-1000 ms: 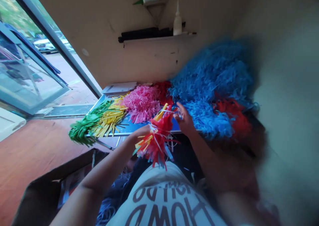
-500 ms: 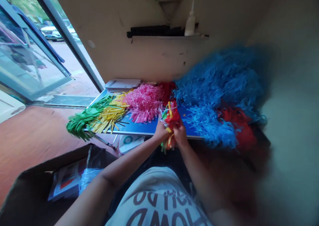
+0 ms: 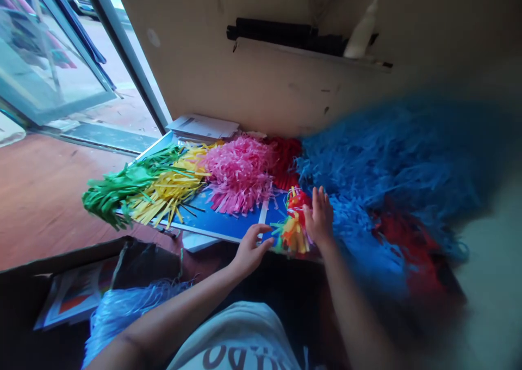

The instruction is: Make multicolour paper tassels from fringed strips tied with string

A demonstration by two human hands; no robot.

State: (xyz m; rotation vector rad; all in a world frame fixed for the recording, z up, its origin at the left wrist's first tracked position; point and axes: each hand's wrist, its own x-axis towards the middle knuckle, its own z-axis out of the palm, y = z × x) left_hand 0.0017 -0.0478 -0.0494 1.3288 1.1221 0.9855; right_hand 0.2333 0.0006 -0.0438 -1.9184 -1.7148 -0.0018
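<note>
A small multicoloured paper tassel (image 3: 294,223), red, yellow and green, lies on the blue board (image 3: 228,224) at its near edge. My right hand (image 3: 319,216) rests beside it with fingers stretched upward, touching its right side. At the tassel's left, my left hand (image 3: 249,249) hovers over the board edge, fingers apart and empty. Behind them lie a pink fringe pile (image 3: 240,172), a yellow one (image 3: 169,187), a green one (image 3: 112,193), a red one (image 3: 285,158) and a big blue heap (image 3: 391,158).
A stack of papers (image 3: 203,126) sits at the board's far left corner. On the wall, a shelf (image 3: 310,46) carries a white glue bottle (image 3: 359,32). A dark box (image 3: 61,288) with printed sheets and pale blue fringe (image 3: 122,310) stands at lower left. A glass door (image 3: 53,49) opens left.
The tassel, held up in both hands before, now lies on the board. Both hands have let go and opened. The view has tilted downward.
</note>
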